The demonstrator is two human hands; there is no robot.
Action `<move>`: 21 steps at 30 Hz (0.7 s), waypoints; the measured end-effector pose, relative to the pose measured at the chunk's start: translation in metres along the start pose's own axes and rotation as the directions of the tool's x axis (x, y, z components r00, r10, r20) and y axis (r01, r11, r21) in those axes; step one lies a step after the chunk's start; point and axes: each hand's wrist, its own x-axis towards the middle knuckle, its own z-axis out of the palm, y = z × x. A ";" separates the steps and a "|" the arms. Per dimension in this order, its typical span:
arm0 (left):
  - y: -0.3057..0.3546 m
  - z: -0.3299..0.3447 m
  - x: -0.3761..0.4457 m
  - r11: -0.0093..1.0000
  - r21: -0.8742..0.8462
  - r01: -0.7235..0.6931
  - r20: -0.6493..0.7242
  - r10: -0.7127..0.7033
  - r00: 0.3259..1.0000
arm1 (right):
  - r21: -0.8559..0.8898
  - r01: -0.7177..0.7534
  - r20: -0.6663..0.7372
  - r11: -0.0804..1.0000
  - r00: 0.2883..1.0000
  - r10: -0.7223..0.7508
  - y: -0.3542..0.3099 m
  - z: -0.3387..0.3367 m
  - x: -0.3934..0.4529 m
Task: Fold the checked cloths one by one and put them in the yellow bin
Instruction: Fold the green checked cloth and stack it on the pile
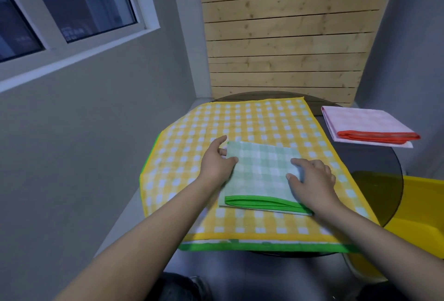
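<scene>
A folded green checked cloth (262, 176) lies on top of a spread yellow checked cloth (252, 123). My left hand (216, 161) grips the green cloth's left edge, thumb on top and fingers tucked under it. My right hand (312, 176) presses down on the cloth's right part with loosely bent fingers. A green-edged cloth (240, 246) peeks out beneath the yellow one at the near edge. A folded pink checked cloth with a red border (365, 125) sits at the far right. The yellow bin (422, 209) stands low at the right, beside the table.
The cloths lie on a round dark glass table (374, 180) set against a grey wall and a wooden slat panel (283, 36). A window (60, 5) is at the upper left. My knees show below the table's near edge.
</scene>
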 end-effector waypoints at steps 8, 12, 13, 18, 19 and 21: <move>0.039 0.014 0.003 0.895 -0.446 -0.012 0.040 0.034 0.999 | 0.429 0.033 0.043 0.903 0.997 -0.058 0.008 -0.025 0.015; 0.055 0.029 0.008 0.831 -0.556 -0.005 0.070 0.053 0.996 | 0.569 0.054 0.002 0.821 0.998 -0.067 0.015 -0.044 0.027; 0.057 0.033 0.009 0.823 -0.568 0.009 0.072 0.039 0.997 | 0.566 0.070 -0.012 0.822 0.997 -0.077 0.018 -0.050 0.030; 0.069 0.066 0.022 0.829 -0.558 0.033 0.050 -0.006 0.999 | 0.494 0.132 -0.121 0.859 0.989 -0.083 0.033 -0.082 0.051; 0.072 0.075 0.024 0.849 -0.529 0.004 0.052 0.027 0.998 | 0.485 0.122 -0.134 0.866 0.989 -0.064 0.036 -0.089 0.056; 0.080 0.092 0.027 0.893 -0.443 -0.078 0.046 0.109 0.993 | 0.462 0.096 -0.163 0.881 0.986 -0.022 0.042 -0.103 0.068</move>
